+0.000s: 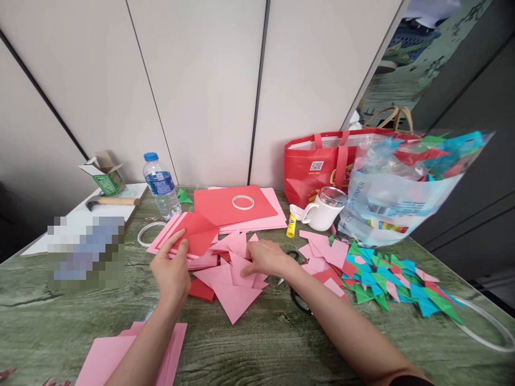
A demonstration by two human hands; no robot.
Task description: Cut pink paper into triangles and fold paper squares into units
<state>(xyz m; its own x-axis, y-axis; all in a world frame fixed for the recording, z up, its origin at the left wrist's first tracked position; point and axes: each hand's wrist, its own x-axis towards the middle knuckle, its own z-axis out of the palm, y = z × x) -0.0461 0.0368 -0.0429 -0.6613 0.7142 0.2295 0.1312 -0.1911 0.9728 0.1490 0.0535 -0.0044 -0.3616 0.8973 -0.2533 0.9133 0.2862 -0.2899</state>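
Between the thumb and fingers of my left hand (174, 268) is a small stack of red and pink paper sheets (197, 233), raised above the table. My right hand (265, 257) reaches into a loose pile of pink folded paper pieces (237, 295); its fingertips are partly hidden among them, and whether they grip one is unclear. Under my right forearm lies a pair of black-handled scissors (300, 300), partly covered. Dark red paper (201, 289) shows beneath the pile's left side. Below my left forearm rests a stack of pink sheets (108, 356).
Behind the pile are larger red sheets (225, 206) with a white ring (243, 202) on top. A water bottle (163, 187), hammer (115, 201), glue stick (291, 225), white mug (324, 212), red bag (309, 177) and filled plastic bag (386, 209) stand around. Coloured folded pieces (386, 281) spread rightward.
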